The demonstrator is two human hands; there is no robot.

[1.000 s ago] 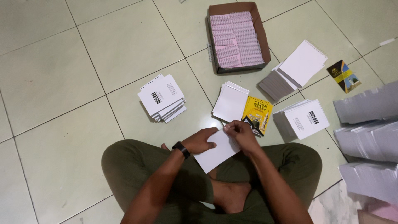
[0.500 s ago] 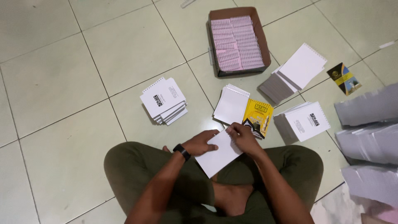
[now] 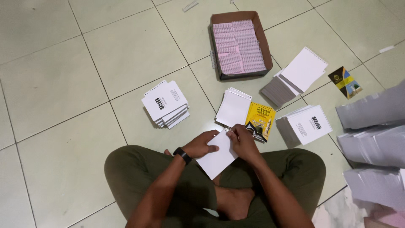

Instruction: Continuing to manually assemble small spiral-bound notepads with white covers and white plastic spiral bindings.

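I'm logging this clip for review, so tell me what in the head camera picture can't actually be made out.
- Top edge of the blank white booklet: covered by the left hand and right hand, so any binding there is hidden.
- Grey paper stacks: cut off by the right frame edge.
- Pale pink binding coils in the brown cardboard box: too small to count.
- Yellow-covered spiral notebook: its lower corner is hidden by the right hand.

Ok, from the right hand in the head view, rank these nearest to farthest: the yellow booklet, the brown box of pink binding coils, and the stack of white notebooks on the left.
From the right hand:
1. Yellow booklet, just above it, almost touching.
2. Stack of white notebooks, off to the left on the floor.
3. Brown box of pink binding coils, at the top, farthest.
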